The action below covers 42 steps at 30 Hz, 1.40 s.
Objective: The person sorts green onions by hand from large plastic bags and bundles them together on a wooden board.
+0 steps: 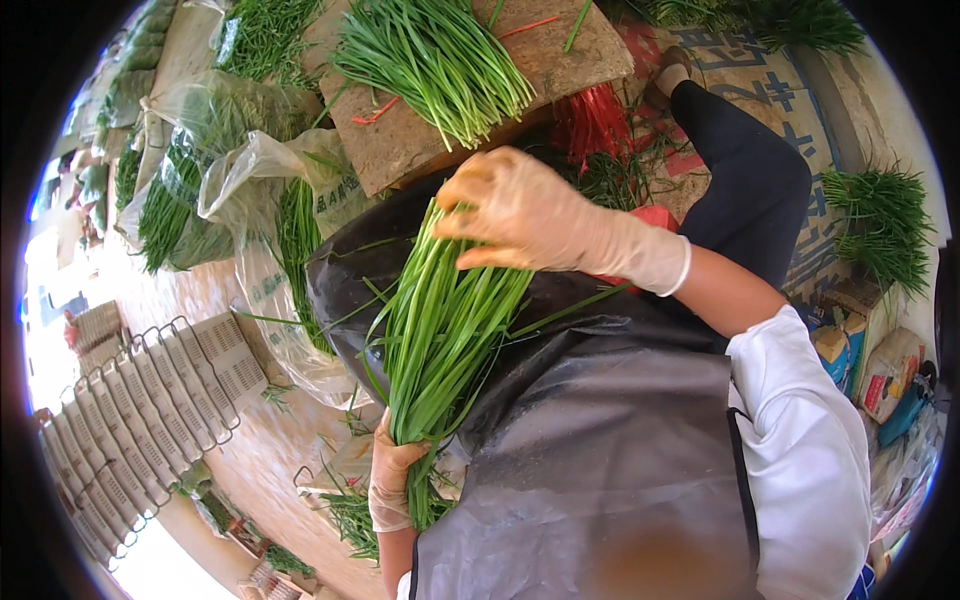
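Observation:
A loose bunch of garlic chives (450,330) lies slantwise over my lap, on a dark waterproof apron (585,420). My left hand (399,457), in a thin translucent glove, is shut around its lower, leafy part. Bent and spread, the gloved fingers of my right hand (517,214) are over the bunch's upper end; whether they pinch any stalks cannot be told. A few stray leaves stick out sideways from the bunch. Just beyond, a second pile of garlic chives (442,75) rests on a worn wooden board (390,150), cut ends towards me.
Red ties (592,124) hang beside the board. Clear plastic bags (259,195) of chives stand to the left, near stacked pale plastic crates (150,420). More chives (877,225) lie at the far right. A leg in dark trousers (742,165) extends at the upper right.

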Available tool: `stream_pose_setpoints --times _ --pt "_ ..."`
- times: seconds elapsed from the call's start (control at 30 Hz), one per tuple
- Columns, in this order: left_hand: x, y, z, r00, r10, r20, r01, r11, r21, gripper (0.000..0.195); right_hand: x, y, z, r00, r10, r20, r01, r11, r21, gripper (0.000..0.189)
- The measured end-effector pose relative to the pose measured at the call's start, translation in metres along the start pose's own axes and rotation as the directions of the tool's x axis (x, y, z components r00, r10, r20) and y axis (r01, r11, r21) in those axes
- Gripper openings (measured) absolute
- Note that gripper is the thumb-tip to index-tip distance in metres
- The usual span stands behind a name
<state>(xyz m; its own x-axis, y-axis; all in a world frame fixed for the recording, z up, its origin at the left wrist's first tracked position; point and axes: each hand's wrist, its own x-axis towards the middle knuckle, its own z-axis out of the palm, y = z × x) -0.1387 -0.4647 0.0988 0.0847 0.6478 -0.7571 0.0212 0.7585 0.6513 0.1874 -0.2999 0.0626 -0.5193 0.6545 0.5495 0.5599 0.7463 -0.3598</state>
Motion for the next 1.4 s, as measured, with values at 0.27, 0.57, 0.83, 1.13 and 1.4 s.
stream_pose_setpoints --times 0.27,0.57,0.83,1.13,1.4 --pt "-0.004 -0.008 -0.005 1.000 -0.002 -0.010 0.002 1.000 0.000 0.066 -0.046 0.096 0.020 0.908 0.396 0.139 -0.365 0.908 -0.208 0.037" --pt "-0.005 -0.010 -0.005 0.998 0.063 -0.028 -0.061 0.997 0.038 0.068 -0.030 0.079 0.008 0.739 0.458 0.495 -0.669 0.409 0.621 0.024" --pt "-0.003 0.000 -0.004 0.997 0.074 -0.019 -0.061 0.924 0.378 0.068 -0.033 0.075 -0.001 0.706 0.440 0.555 -0.682 0.214 0.699 0.043" --pt "-0.001 -0.026 -0.010 0.995 0.104 0.008 -0.104 0.993 -0.051 0.068 -0.046 0.112 0.013 0.646 0.723 0.244 -0.756 0.560 0.340 0.033" --pt "0.035 -0.049 -0.024 0.917 0.061 0.395 0.064 0.953 -0.296 0.056 -0.021 0.037 -0.006 0.720 0.315 0.618 -0.665 0.057 0.745 0.076"
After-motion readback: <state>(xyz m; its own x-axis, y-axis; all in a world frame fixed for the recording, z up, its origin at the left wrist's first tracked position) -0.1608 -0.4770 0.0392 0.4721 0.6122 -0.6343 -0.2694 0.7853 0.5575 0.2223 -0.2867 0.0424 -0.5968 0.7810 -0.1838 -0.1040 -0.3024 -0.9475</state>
